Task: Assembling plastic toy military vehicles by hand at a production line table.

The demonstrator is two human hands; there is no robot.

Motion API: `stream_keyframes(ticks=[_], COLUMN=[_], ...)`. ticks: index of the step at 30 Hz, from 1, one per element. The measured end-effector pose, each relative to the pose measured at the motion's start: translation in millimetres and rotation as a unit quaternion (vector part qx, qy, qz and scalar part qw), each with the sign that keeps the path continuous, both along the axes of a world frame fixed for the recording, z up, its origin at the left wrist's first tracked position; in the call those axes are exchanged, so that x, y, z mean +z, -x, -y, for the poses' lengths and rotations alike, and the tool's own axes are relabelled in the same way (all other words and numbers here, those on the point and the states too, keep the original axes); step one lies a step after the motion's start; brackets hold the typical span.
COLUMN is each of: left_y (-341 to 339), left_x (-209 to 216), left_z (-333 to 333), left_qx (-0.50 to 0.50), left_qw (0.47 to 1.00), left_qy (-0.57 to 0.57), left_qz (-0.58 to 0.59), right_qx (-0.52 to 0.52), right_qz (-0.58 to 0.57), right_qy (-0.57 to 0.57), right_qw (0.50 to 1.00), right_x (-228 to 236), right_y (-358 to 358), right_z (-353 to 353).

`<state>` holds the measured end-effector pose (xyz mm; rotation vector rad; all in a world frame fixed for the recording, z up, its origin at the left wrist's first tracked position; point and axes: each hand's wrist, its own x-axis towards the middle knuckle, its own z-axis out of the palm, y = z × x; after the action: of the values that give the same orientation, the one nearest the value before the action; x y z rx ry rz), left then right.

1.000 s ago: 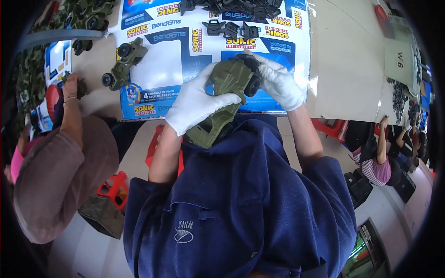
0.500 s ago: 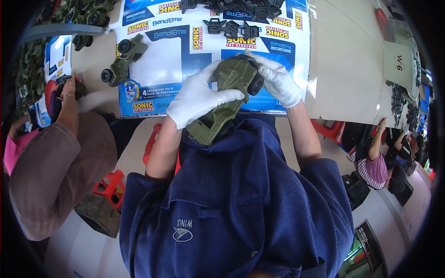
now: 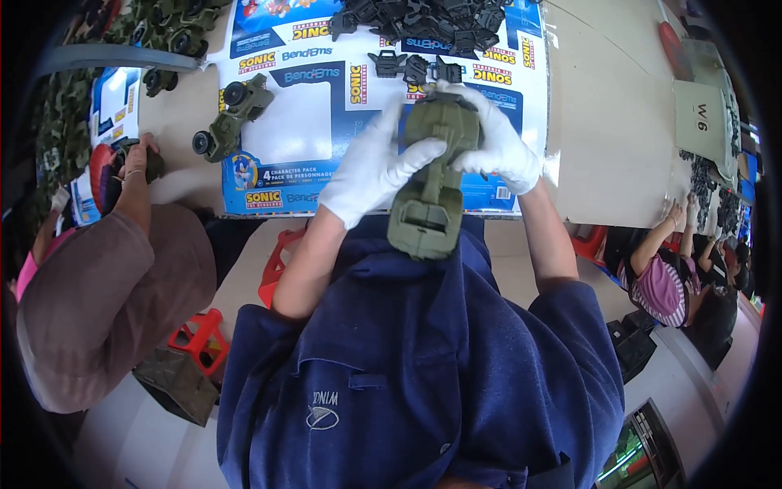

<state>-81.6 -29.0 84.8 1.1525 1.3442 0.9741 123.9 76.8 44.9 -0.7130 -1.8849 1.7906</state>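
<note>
White-gloved left hand (image 3: 371,167) and right hand (image 3: 507,153) grip an olive-green plastic toy vehicle (image 3: 441,126), body formed; its far end's completeness seems unclear. Angular black plastic parts (image 3: 436,26) lie loose beyond.

Left hand (image 3: 366,173) fingertips hidden behind green toy vehicle (image 3: 432,178), black parts pile (image 3: 423,20) cut by top edge, far-right dark bits (image 3: 699,181) too small to ID

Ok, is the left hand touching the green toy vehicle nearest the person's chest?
Touching. The head view shows it plainly: the white-gloved left hand lays its thumb over the narrow middle of the green toy vehicle.
</note>
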Motion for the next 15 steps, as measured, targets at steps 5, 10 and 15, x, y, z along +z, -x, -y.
stream_keyframes(ticks=[5, 10, 15], left_y=[-13, -18, -17], left_x=[-34, -27, -28], left_z=[4, 6, 7], left_qx=[0.101, 0.141, 0.159], left_qw=[0.988, 0.964, 0.954], left_qy=[-0.112, -0.226, -0.253], left_qz=[0.027, -0.026, -0.006], right_qx=[0.006, -0.143, -0.23], right_qz=[0.017, 0.034, 0.021], right_qy=[-0.057, -0.16, -0.186], right_qw=[0.998, 0.976, 0.955], right_x=[12, 27, 28], right_y=[14, 30, 44], right_z=[29, 66, 74])
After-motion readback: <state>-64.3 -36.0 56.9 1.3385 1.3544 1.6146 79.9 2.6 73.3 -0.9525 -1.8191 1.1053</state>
